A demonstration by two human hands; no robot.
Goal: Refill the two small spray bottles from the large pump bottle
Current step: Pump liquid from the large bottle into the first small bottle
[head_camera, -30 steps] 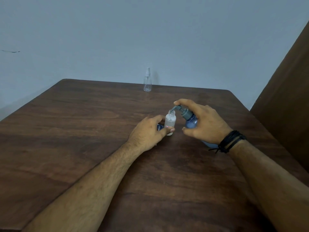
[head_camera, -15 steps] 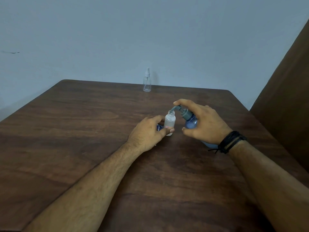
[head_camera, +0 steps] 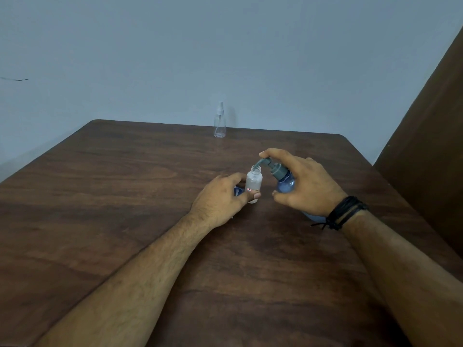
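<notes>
My left hand (head_camera: 220, 199) grips a small white spray bottle (head_camera: 253, 182) with its cap off, standing upright on the table's middle. My right hand (head_camera: 305, 186) holds the large blue pump bottle (head_camera: 285, 185), tilted toward the small one, with the index finger on top of the grey pump head (head_camera: 270, 166). The pump's spout sits right over the small bottle's open mouth. A blue object (head_camera: 238, 191) peeks out behind my left hand. A second small clear spray bottle (head_camera: 219, 122) with its sprayer on stands upright at the table's far edge.
The dark wooden table (head_camera: 125, 196) ends at a pale blue wall behind. A brown wooden panel (head_camera: 431, 136) rises at the right side. A black cord bracelet (head_camera: 344, 212) is on my right wrist.
Almost nothing differs; both hands hold the same pose with the spout over the small bottle's mouth.
</notes>
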